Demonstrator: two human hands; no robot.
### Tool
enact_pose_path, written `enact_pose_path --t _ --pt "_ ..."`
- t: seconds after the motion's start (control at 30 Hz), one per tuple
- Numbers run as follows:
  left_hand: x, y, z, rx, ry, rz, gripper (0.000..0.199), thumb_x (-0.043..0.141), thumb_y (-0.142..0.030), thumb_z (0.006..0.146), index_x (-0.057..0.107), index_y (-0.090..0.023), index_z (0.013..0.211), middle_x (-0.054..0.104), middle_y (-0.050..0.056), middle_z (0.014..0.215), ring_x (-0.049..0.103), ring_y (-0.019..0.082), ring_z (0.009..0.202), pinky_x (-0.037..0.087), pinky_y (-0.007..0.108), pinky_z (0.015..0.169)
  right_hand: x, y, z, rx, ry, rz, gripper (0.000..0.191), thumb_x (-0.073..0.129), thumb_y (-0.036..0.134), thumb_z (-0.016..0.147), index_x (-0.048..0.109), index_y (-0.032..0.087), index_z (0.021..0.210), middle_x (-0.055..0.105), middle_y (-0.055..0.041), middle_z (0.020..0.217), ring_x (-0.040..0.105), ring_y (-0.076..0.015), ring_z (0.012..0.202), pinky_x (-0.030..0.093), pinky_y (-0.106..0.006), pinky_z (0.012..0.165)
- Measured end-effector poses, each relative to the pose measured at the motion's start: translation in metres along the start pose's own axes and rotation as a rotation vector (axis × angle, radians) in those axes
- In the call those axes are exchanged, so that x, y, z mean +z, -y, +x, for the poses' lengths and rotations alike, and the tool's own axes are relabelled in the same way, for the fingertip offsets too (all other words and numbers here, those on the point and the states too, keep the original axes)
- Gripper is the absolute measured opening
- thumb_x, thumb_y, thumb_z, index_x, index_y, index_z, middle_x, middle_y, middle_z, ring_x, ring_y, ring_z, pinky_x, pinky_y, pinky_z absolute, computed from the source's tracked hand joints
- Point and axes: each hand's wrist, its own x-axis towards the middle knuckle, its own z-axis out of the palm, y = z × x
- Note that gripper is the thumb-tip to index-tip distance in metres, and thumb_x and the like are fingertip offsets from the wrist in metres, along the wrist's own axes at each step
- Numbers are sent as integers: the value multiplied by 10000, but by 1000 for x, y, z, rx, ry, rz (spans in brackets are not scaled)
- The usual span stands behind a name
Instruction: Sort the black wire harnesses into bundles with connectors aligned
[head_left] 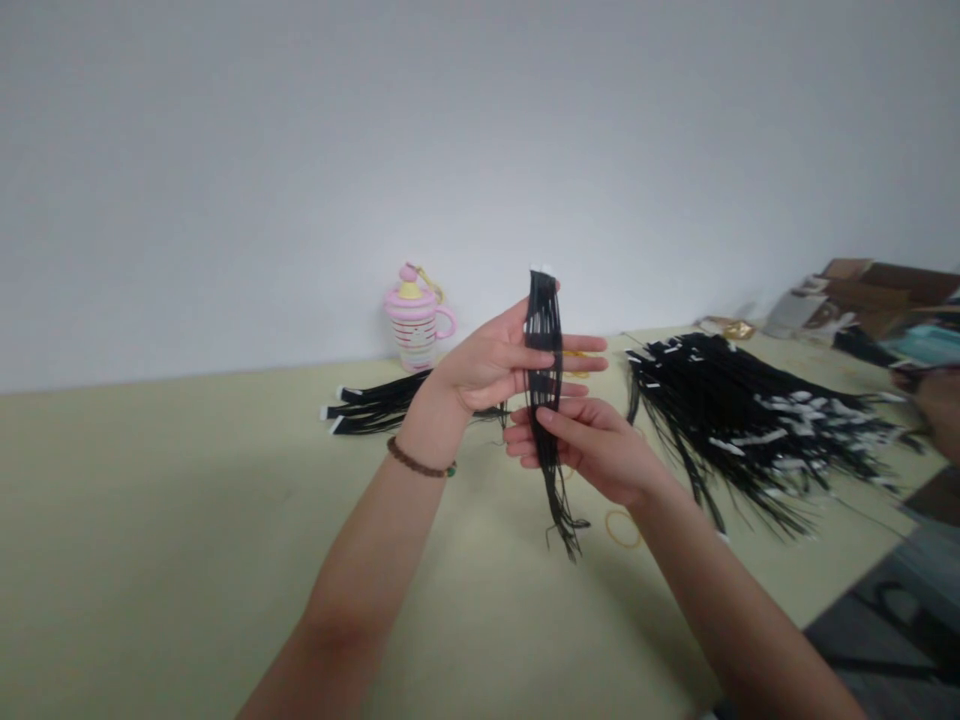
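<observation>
A bundle of thin black wires (545, 385) with white connectors at its top hangs upright above the table. My left hand (502, 355) grips its upper part, thumb across the front and other fingers stretched out behind. Lower down, my right hand (592, 440) pinches the same bundle between thumb and fingers. The loose wire ends dangle below, slightly curled. Behind my left wrist, more black wire bundles (382, 405) with white ends lie on the table, partly hidden by the arm. A yellow rubber band (624, 528) rests near my right wrist.
A large heap of black wires (720, 400) with white connectors covers the table's right side. A pink and white cup-shaped container (416, 325) stands against the wall. Cardboard boxes (892, 285) are at the far right. The pale yellow table (150, 530) ends at the lower right.
</observation>
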Motion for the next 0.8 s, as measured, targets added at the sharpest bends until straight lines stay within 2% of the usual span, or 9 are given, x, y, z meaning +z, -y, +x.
enact_pose_path --t 0.2,0.37,0.47,0.63,0.8 --pt "-1 -2 -1 1 22 -16 898 570 15 734 78 -289 1422 610 164 1155 555 321 1105 424 509 939 -1 -1 -3 -148 -95 -49 259 636 376 784 711 134 837 729 -97 846 691 -190 775 557 -355 759" --pt "1 -1 0 -15 34 11 932 596 -9 730 48 -315 1418 639 137 1114 581 304 1070 389 518 969 3 -4 -2 -248 -230 -193 241 666 376 750 718 143 780 730 -76 769 694 -186 706 573 -351 712" --pt "2 0 0 -9 50 16 925 579 0 737 41 -321 1417 642 127 1111 575 291 1084 377 514 985 5 -5 -3 -267 -269 -233 238 663 381 750 722 154 789 729 -67 772 694 -184 687 575 -331 679" --pt "3 -1 0 -7 52 6 934 548 39 732 10 -278 1427 649 147 1091 566 291 1097 383 501 984 3 -3 -3 -280 -264 -284 226 680 378 730 727 159 756 724 -53 735 685 -180 676 570 -336 689" --pt "3 0 0 -24 40 14 974 590 23 716 1 -277 1432 666 133 1061 573 287 1085 363 483 1009 -1 -5 -1 -297 -335 -340 211 714 366 690 721 157 716 708 -45 684 646 -160 613 553 -317 625"
